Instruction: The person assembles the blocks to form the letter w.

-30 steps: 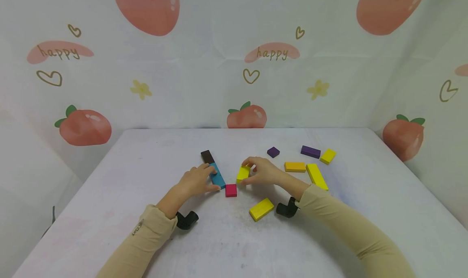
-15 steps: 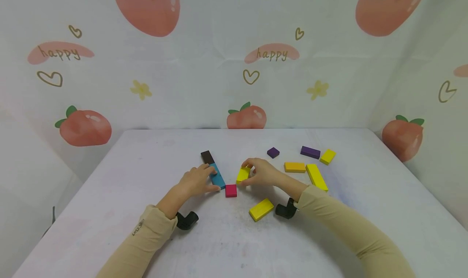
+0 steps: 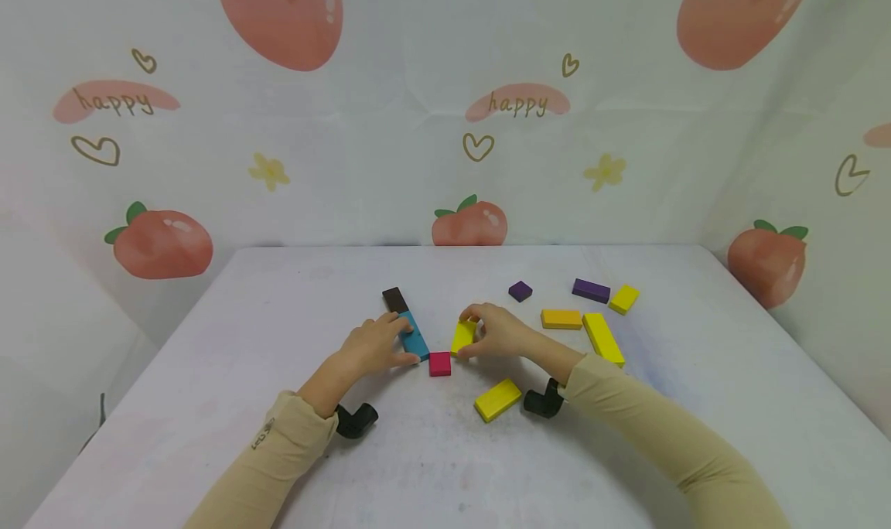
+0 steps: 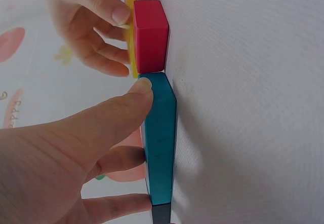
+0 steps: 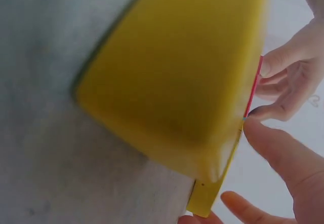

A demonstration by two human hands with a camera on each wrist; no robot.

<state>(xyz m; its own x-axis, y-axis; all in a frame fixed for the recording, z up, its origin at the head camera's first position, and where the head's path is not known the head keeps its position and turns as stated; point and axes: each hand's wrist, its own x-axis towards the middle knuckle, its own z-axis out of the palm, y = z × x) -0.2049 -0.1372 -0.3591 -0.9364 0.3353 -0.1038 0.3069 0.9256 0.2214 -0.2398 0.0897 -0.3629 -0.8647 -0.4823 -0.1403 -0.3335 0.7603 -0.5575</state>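
Yellow block (image 3: 463, 336) pinched in right hand (image 3: 496, 332), beside left hand (image 3: 376, 345).

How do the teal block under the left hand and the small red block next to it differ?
The teal block is a long bar; the red block is short, nearly square. The left hand rests its fingers on the teal block, while the red block goes untouched by it. The teal block abuts a dark brown block at its far end. Both lie flat on the table, touching.
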